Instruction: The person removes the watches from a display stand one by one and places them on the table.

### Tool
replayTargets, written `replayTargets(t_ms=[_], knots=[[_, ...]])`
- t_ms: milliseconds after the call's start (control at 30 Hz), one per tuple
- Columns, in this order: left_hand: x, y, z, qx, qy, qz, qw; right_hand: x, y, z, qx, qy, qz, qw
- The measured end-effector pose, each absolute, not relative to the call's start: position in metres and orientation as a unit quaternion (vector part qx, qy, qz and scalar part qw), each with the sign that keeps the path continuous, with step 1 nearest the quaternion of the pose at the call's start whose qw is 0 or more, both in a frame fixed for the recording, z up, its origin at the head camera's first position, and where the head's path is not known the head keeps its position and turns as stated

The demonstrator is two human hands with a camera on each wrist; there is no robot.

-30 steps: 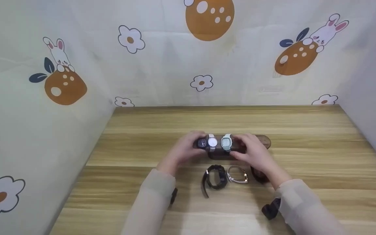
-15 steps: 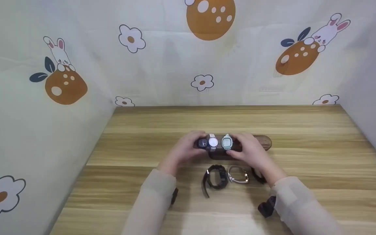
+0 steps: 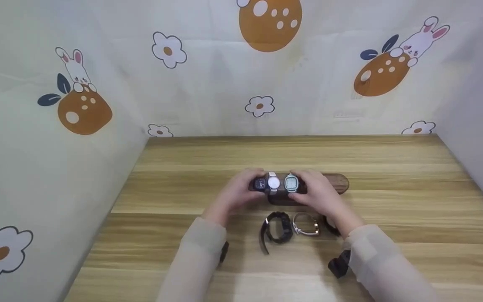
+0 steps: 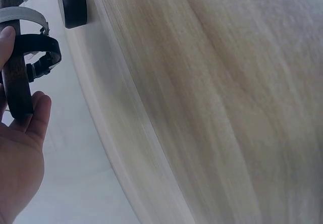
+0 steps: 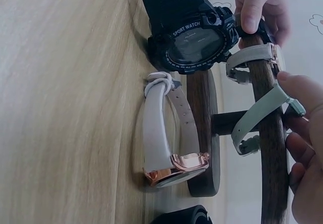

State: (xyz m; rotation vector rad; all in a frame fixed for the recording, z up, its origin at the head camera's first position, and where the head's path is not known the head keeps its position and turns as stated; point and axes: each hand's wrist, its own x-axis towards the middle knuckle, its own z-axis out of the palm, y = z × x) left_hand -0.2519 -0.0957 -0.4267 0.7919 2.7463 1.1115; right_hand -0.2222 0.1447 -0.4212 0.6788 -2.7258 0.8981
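Note:
A dark wooden watch stand [image 3: 338, 183] carries several watches on its raised bar. My left hand [image 3: 240, 189] holds the bar's left end, thumb in front and fingers behind, beside a small black square watch [image 3: 260, 184]. To its right sits a watch with a white round dial [image 3: 273, 182]. My right hand [image 3: 322, 193] pinches a mint-green watch [image 3: 291, 183] that hangs round the bar. Its strap [image 5: 262, 110] sits slightly slanted across the wood in the right wrist view, and the dial side is mostly hidden there.
In front of the stand lie a black sport watch [image 5: 194, 45] and a white-strapped watch with a rose-gold case [image 5: 159, 133]. A dark watch [image 3: 330, 227] is partly covered by the right forearm. Patterned cloth [image 3: 208, 84] hangs behind the wooden table [image 3: 162, 260].
My right hand has slid a little left, its fingers and thumb now closer over the mint-green watch. The right forearm shifted left too. My left hand stays at the bar's end.

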Motion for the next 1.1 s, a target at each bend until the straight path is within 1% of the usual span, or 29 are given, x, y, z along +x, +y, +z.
replayTargets(t_ms=[400,633,1100], knots=[[-0.254,-0.097,-0.431,0.288,0.893,0.346,0.015,-0.223,0.142,-0.422,0.222,-0.926,0.289,0.094],[-0.254,-0.097,-0.431,0.284,0.893,0.349,0.017,-0.223,0.14,-0.419,0.204,-0.931,0.296,0.07],[-0.254,-0.096,-0.431,0.274,0.89,0.363,0.02,-0.221,0.155,-0.421,0.2,-0.93,0.3,0.072]])
